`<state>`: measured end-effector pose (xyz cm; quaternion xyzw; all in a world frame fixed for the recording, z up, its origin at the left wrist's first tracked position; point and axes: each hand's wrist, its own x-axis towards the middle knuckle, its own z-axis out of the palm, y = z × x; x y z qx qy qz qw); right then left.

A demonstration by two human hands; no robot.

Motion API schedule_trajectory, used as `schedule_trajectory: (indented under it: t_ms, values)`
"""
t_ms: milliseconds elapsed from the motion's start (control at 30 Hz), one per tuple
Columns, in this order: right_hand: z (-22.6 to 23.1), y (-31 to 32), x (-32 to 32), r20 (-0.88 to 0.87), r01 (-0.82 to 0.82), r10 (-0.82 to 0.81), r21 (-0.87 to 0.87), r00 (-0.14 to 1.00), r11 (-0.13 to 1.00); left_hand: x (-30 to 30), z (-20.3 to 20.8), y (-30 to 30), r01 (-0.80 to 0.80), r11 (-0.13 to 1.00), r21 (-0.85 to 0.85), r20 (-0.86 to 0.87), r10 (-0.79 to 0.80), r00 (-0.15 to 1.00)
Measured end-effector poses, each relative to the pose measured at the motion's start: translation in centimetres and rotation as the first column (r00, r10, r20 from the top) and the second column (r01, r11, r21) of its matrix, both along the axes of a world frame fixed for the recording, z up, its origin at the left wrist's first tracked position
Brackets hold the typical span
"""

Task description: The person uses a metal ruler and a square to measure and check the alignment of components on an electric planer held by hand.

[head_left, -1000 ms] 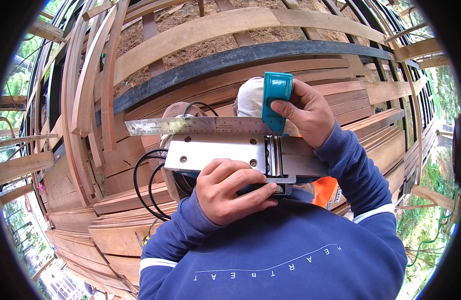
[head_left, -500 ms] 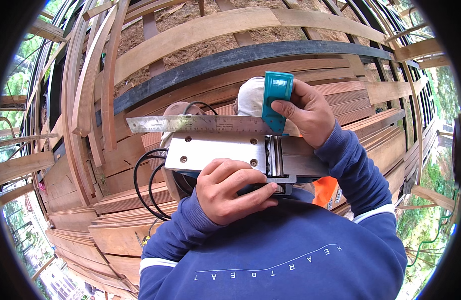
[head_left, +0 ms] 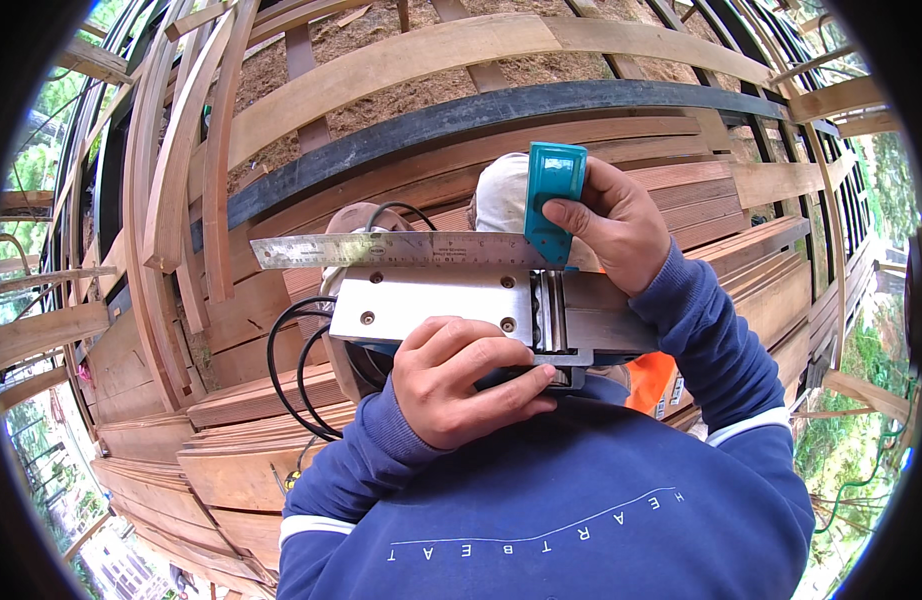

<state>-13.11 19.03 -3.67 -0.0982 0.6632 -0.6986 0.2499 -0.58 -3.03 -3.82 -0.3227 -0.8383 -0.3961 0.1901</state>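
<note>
An electric hand planer (head_left: pixel 431 302) lies upside down across my lap, its flat metal sole facing up and its cutter drum (head_left: pixel 548 312) exposed. My left hand (head_left: pixel 473 385) is closed around its near side, with the index fingertip by the end of the drum. In my right hand (head_left: pixel 621 225) is a try square, its teal handle (head_left: pixel 555 180) pinched upright between thumb and fingers. The square's steel ruled blade (head_left: pixel 391 249) reaches left along the far edge of the sole. Part of the planer's body is hidden beneath the sole.
Black cables (head_left: pixel 281 370) loop down from the planer's left end. Stacked wooden boards (head_left: pixel 231 470) surround me, and long planks (head_left: pixel 171 150) lean at the left. Beyond runs a dark beam (head_left: pixel 381 158). Something orange (head_left: pixel 649 383) shows under my right forearm.
The try square's blade has shifted very slightly, its free end a little farther left and lower. My left hand and the planer stay in place.
</note>
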Motion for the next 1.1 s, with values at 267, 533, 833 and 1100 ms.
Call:
schedule_trajectory:
  t_ms: [267,533,833,1100]
  values:
    - [0.11,0.01,-0.02,0.007,0.001,-0.001,0.024,1.000,1.000,0.02,0.23,-0.13,0.001,1.000,-0.021,0.014,0.000,1.000]
    - [-0.06,-0.04,0.03,-0.003,0.003,-0.003,0.005,1.000,1.000,0.00,0.27,-0.13,0.000,1.000,-0.020,0.017,0.001,1.000]
    - [-0.12,0.01,-0.04,-0.020,0.002,-0.001,0.022,1.000,1.000,-0.03,0.20,-0.13,-0.001,1.000,-0.018,0.010,0.002,1.000]
    - [-0.20,0.04,-0.07,-0.001,-0.001,0.001,0.020,1.000,1.000,-0.06,0.01,-0.05,0.000,1.000,0.003,-0.004,0.000,1.000]
